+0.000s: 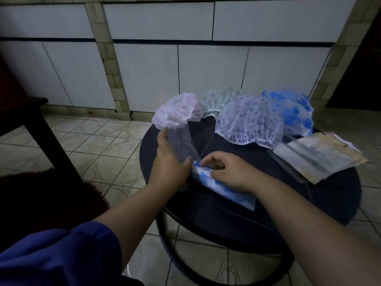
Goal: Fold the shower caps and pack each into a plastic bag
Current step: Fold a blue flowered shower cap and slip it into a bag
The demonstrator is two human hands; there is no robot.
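A folded blue-flowered shower cap [222,189] lies on the round dark table [268,203], partly inside a clear plastic bag [183,145]. My left hand [169,159] grips the bag's open end and holds it up. My right hand [224,170] pinches the cap's near end at the bag's mouth. Further back lie a pink cap [177,110], a pale green cap [218,100], a white cap with purple print [249,120] and a white cap with blue flowers [292,110].
A stack of flat plastic bags and packets [317,159] lies on the table's right side. A dark bench [26,120] stands to the left. White cabinet doors [154,75] line the wall behind. The floor is tiled.
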